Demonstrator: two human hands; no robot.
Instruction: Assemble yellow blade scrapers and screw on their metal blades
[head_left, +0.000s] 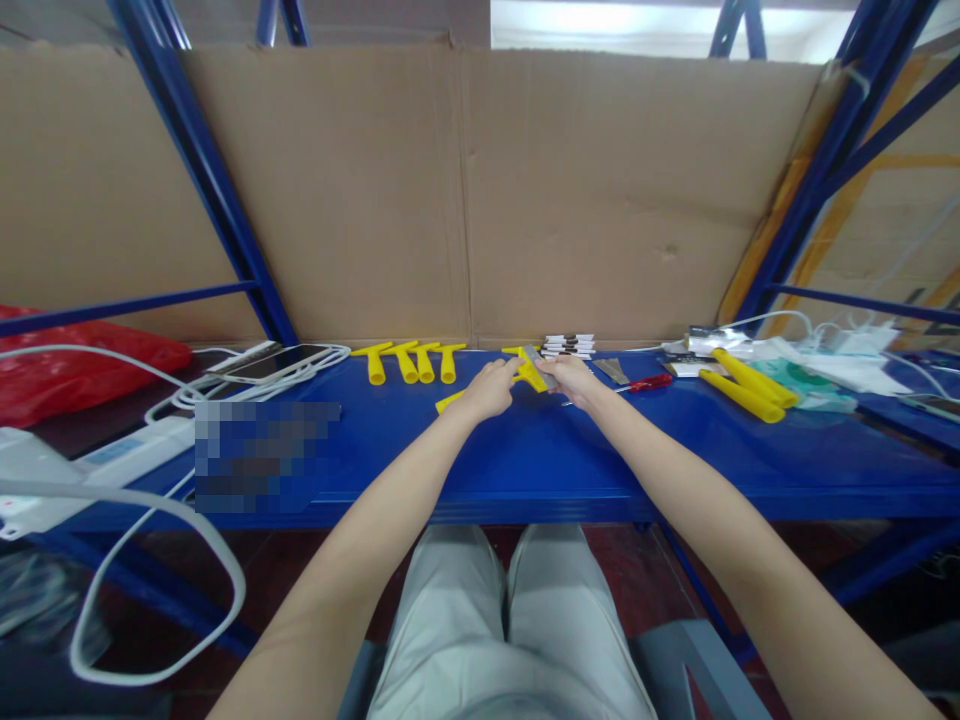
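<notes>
My left hand (491, 390) is closed round a yellow plastic T-shaped handle (532, 376), whose tube end shows at the wrist. A flat grey metal blade (538, 366) lies against the handle's wide head. The fingers of my right hand (576, 380) are closed on the blade; its edge under them is hidden. Beside my right hand lies a screwdriver (651, 384) with a red grip, its shaft pointing at my wrist. Another loose metal blade (611, 370) is just behind it. Several more yellow T-shaped pieces (376, 367) stand in a row to the left.
Small white packs (568, 346) are stacked behind my right hand. Long yellow tubes (742, 396) and plastic wrapping (817, 385) lie at the right. White cables (225, 580), a power strip (112, 470) and a red bag (82, 350) occupy the left. Cardboard (337, 200) walls the blue bench (555, 460).
</notes>
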